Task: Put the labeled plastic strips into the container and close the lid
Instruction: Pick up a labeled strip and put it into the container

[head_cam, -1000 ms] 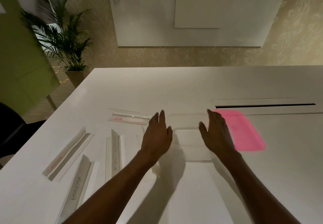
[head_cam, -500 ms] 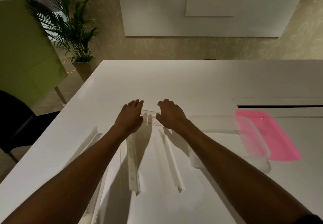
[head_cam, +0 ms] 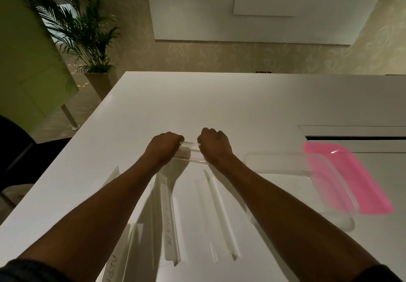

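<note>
My left hand (head_cam: 163, 148) and my right hand (head_cam: 214, 146) are both closed on the ends of one clear plastic strip (head_cam: 191, 153), held crosswise just above the white table (head_cam: 219, 101). Below my arms lie more clear strips: one with handwriting (head_cam: 168, 213), a plain one (head_cam: 216, 215), one at the bottom left marked with letters (head_cam: 119, 257), and another partly hidden by my left forearm (head_cam: 111, 177). The clear open container (head_cam: 292, 167) stands to the right of my right arm. Its pink lid (head_cam: 360, 185) lies flat beyond it.
A dark slot (head_cam: 356, 137) runs across the table's right side, behind the lid. The table's left edge drops to the floor, where a dark chair (head_cam: 15, 149) and a potted palm (head_cam: 87, 39) stand.
Both hands left the container's sides, moved left to the far strip, and have now closed into fists on its ends, lifting it slightly. My view has shifted left.
</note>
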`<state>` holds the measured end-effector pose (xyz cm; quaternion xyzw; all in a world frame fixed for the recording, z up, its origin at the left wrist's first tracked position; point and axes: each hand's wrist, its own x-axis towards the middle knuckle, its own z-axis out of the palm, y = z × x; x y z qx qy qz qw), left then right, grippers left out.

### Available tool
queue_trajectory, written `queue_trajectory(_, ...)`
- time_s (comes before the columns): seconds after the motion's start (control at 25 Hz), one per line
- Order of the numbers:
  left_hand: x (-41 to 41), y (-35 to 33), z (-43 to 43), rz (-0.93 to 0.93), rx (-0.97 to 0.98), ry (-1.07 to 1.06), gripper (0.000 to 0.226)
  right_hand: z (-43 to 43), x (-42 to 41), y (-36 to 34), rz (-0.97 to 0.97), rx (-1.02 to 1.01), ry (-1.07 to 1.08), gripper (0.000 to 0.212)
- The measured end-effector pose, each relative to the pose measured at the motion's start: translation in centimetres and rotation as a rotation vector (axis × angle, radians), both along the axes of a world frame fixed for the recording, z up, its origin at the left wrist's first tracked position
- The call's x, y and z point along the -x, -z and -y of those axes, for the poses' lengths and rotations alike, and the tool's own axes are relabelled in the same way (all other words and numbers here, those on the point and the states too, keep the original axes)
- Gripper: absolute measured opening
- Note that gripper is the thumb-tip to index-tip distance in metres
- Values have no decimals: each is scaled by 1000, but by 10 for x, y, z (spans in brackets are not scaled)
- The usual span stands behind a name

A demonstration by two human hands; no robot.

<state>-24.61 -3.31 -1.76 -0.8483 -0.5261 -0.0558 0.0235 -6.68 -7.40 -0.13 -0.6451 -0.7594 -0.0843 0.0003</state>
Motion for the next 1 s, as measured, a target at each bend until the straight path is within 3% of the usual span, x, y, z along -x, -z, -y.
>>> queue_trajectory(0.2, -5, -24, 10, 108, -107, 18, 15, 7, -15, -36, -140, -95, 0, 20)
queue_trajectory(0.28, -6, -33, 19, 275, -148, -13, 22, 20, -21, -48, -430, -159, -23, 22)
queue_trajectory(0.36, -7, -44, 28, 526, -148, -47, 25, 39, -23, -58, -853, -315, -67, 35)
queue_trajectory(0.44, -11, -58, 40, 742, -147, -55, 23, 54, -19, -68, -1159, -478, 14, 37)
queue_trajectory(0.64, -44, -84, 94, 1503, 246, -101, 12, 94, -13, -77, -1716, -395, 383, 44)
queue_trajectory(0.76, -65, -86, 120, 1869, 471, -97, 20, 121, -16, -71, -1828, -208, 472, 50)
queue_trajectory(0.92, -85, -88, 150, 2296, 723, -18, 40, 149, -18, -66, -2237, -34, 223, 52)
queue_trajectory(1.0, -95, -84, 162, 2351, 756, 20, 45, 161, -17, -64, -2242, -85, 75, 48)
